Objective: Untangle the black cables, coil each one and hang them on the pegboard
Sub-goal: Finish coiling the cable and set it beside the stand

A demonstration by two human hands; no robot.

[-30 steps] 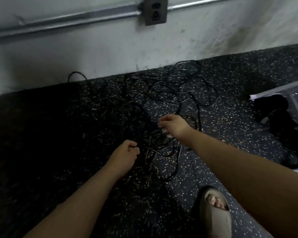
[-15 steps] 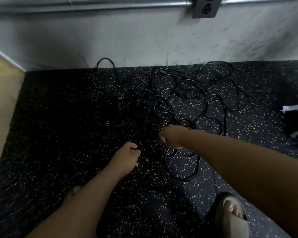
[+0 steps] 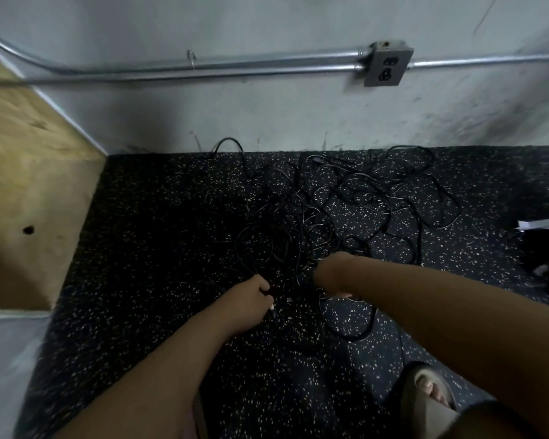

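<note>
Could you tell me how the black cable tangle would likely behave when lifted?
Probably floppy: the thin cables lie in loose loops on the floor. They cross densely near the left hand, so one strand would likely drag others.

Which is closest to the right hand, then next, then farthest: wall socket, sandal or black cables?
1. The black cables: touching the right hand.
2. The sandal: lower right, on the floor.
3. The wall socket: up on the wall.
</note>
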